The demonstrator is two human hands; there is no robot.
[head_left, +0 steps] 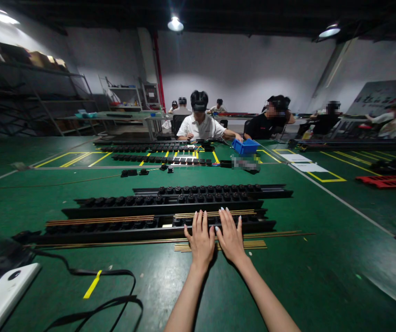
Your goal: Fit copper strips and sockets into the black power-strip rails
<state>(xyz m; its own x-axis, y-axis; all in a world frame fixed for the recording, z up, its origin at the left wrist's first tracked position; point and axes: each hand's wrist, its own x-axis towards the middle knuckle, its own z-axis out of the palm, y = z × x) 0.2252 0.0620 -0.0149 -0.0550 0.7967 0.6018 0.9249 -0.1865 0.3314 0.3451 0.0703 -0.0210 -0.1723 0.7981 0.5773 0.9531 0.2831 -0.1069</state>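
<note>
My left hand (201, 242) and my right hand (231, 237) lie side by side over the nearest long black rail (115, 234), fingers stretched out. Their fingertips reach short brass rods (180, 216) along the rail's top; whether they press on them I cannot tell. Farther left on the same rail rest longer copper-coloured rods (97, 220). Round black parts fill the rail in a row. Beneath my palms, partly covered, several short brass rods (255, 245) lie on the green table, beside long thin rods (287, 234).
Two more black rails (97, 211) (277, 193) with round parts lie beyond. At left are a white phone (9, 295), a black strap (108, 272) and a yellow strip (93, 285). Across the table, a person in white reaches toward a blue bin (245, 147).
</note>
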